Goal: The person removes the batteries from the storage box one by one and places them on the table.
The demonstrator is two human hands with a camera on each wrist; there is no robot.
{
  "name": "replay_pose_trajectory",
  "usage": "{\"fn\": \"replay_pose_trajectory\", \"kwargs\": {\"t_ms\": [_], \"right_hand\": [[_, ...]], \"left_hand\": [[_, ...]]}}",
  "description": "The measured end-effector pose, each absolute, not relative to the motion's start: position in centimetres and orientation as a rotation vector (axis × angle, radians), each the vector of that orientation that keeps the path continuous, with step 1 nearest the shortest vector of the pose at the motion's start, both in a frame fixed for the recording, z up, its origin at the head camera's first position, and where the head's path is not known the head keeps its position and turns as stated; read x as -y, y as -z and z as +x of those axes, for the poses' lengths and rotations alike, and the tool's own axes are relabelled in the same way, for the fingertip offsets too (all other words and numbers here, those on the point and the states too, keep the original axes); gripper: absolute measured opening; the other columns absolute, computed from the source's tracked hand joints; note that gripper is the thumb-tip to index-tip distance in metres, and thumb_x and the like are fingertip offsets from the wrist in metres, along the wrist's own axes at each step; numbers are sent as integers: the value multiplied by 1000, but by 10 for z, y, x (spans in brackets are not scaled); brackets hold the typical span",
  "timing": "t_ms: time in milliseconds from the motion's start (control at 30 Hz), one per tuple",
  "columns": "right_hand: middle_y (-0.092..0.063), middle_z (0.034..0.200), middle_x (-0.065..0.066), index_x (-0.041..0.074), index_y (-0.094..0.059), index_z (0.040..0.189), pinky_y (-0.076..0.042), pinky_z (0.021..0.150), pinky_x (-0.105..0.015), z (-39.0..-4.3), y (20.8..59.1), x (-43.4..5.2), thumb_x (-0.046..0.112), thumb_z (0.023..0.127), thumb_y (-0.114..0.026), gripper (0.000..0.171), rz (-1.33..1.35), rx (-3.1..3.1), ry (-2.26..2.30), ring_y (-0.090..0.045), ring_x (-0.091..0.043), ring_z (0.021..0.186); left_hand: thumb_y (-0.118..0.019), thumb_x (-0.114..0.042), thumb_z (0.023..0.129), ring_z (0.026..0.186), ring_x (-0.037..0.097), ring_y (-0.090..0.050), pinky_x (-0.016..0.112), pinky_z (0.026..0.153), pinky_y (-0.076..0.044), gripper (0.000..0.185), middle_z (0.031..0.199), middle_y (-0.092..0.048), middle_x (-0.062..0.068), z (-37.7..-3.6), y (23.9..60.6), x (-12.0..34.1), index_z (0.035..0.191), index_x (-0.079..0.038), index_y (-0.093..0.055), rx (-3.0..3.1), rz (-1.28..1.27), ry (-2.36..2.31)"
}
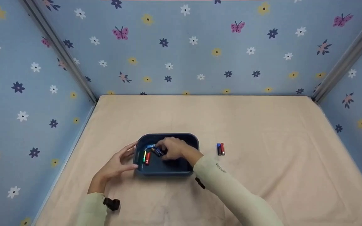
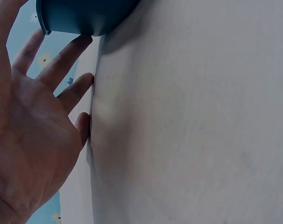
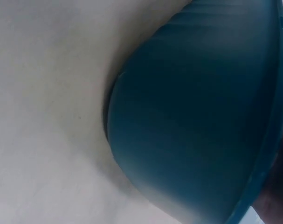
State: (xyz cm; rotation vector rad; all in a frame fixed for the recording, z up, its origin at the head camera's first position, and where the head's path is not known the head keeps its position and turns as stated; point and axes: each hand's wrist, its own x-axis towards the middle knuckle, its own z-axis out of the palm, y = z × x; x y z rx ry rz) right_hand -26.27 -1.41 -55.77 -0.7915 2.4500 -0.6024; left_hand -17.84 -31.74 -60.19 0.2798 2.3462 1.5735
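A dark blue plastic bin [image 1: 168, 173] stands on the table, with several small batteries inside at its left end. Among them are a red battery [image 1: 148, 158], a green one [image 1: 144, 156] and a light blue one [image 1: 150, 146]. My right hand [image 1: 173, 148] reaches down into the bin, its finger and thumb pinching a dark battery [image 1: 156, 152]; the fingertips are partly hidden. At the bin's left end, my left hand [image 1: 116, 163] rests with spread fingers and thumb against the wall. In the left wrist view its fingertips meet the bin [image 2: 85, 16].
Right of the bin, a blue-and-black battery [image 1: 219, 149] and a red battery [image 1: 222, 149] lie side by side on the beige cloth [image 1: 262, 175]. Flower-patterned walls [image 1: 181, 62] enclose the table at the back and both sides. The bin's outer wall [image 3: 192, 112] fills much of the right wrist view.
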Motion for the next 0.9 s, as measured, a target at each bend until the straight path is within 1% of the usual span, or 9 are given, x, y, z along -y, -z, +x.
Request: {"fn": "replay_pose_trajectory", "kwargs": {"t_ms": [67, 167, 200, 300, 400, 533, 633, 767, 900], "right_hand": [[-76, 143, -7, 29, -65, 160, -59, 115, -51, -266, 565, 18, 29, 101, -86, 63, -759, -2440, 580, -70, -25, 131], [-75, 142, -5, 33, -62, 163, -60, 113, -50, -270, 574, 23, 31, 101, -86, 66, -736, -2442, 533, -71, -24, 130], [-75, 141, -5, 33, -61, 163, -61, 111, -49, -271, 575, 24, 31, 101, -86, 66, -737, -2445, 520, -71, -23, 128], [-75, 137, -4, 34, -63, 161, -62, 105, -47, -270, 575, 26, 30, 101, -86, 64, -742, -2459, 498, -71, -21, 122], [-75, 130, -4, 33, -66, 156, -61, 99, -45, -267, 570, 25, 24, 101, -86, 59, -743, -2458, 503, -70, -19, 113], [-72, 117, -2, 35, -68, 150, -58, 88, -39, -266, 565, 21, 17, 101, -85, 55, -712, -2421, 516, -66, -17, 101], [-70, 114, -3, 34, -68, 149, -56, 84, -37, -265, 560, 18, 12, 101, -83, 55, -709, -2381, 522, -63, -18, 97], [-71, 113, -5, 30, -67, 150, -56, 82, -35, -262, 551, 13, 4, 101, -81, 58, -756, -2346, 514, -64, -18, 95], [-72, 112, -5, 28, -68, 150, -54, 80, -33, -260, 545, 11, 1, 101, -79, 57, -775, -2328, 508, -64, -17, 93]], "left_hand": [[-89, -19, 97, 170, 41, -42, 81, 137, -14, 97, 181, -44, 15, -179, 601, 318, 178, -29, -37, -2342, 277, -1573], [-88, -16, 98, 169, 43, -42, 80, 137, -16, 96, 181, -44, 17, -178, 599, 318, 178, -27, -36, -2325, 309, -1596], [-86, -12, 99, 169, 52, -38, 80, 137, -16, 96, 181, -40, 24, -172, 587, 312, 179, -22, -35, -2331, 309, -1590], [-86, -10, 99, 168, 53, -38, 80, 137, -16, 96, 180, -41, 26, -172, 587, 312, 179, -20, -34, -2322, 321, -1602], [-86, -10, 98, 168, 53, -38, 81, 137, -16, 96, 180, -41, 25, -172, 587, 313, 179, -21, -35, -2328, 321, -1596], [-85, -8, 98, 168, 53, -38, 80, 137, -15, 96, 181, -41, 25, -172, 587, 313, 179, -20, -35, -2330, 334, -1599], [-85, -8, 99, 168, 53, -38, 80, 137, -15, 95, 181, -40, 25, -173, 587, 313, 179, -20, -34, -2334, 345, -1593], [-85, -8, 99, 169, 53, -37, 80, 137, -17, 95, 181, -39, 25, -173, 588, 313, 179, -21, -34, -2325, 347, -1593], [-85, -8, 100, 169, 52, -36, 80, 137, -16, 95, 182, -39, 25, -173, 588, 313, 179, -20, -34, -2322, 344, -1595]]}}
